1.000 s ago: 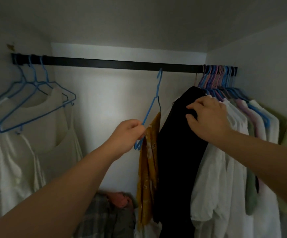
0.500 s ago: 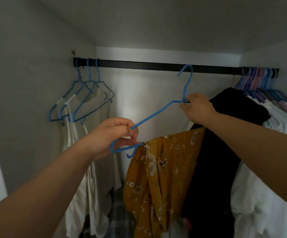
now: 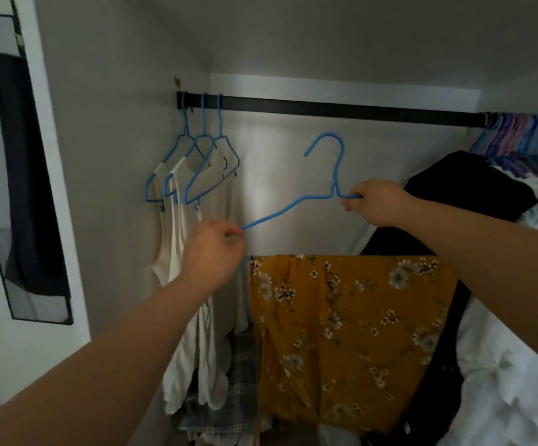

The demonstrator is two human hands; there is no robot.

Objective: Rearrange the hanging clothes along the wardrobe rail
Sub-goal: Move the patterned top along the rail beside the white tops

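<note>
- A tall dark-framed mirror [image 3: 29, 188] is leaning or hanging on the white wall, far out to the left of the wardrobe rail [image 3: 341, 109] and lower than it.
- Three blue hangers [image 3: 193, 169] are hanging bunched at the rail's left end, their hooks touching the black bar, and cream-white tops [image 3: 190, 284] are draping down from them.
- Below the rail and just right of those tops, the left hand [image 3: 213, 252] is pinching the low left tip of a loose blue hanger [image 3: 322, 188]; its grip is narrow, fingers curled tight on the wire.
- That hanger is sitting off the rail, under its middle stretch, with its hook pointing up and not touching the bar, and its left arm is sloping down toward the left hand.
- A mustard floral garment [image 3: 351, 333] is hanging spread wide beneath the hanger, well below the rail; a plaid fabric [image 3: 242, 397] is lying low behind its left edge.
- The right hand [image 3: 377, 204] is holding the hanger's right shoulder just beside the neck, under the rail's right half, its grip closed round the wire.
- A black garment [image 3: 467, 188] is bulging out behind that forearm, below the rail's right part.
- At the rail's right end a dense cluster of blue and pink hangers [image 3: 518, 133] is crowding the bar, with white clothes [image 3: 518, 349] falling below it.
</note>
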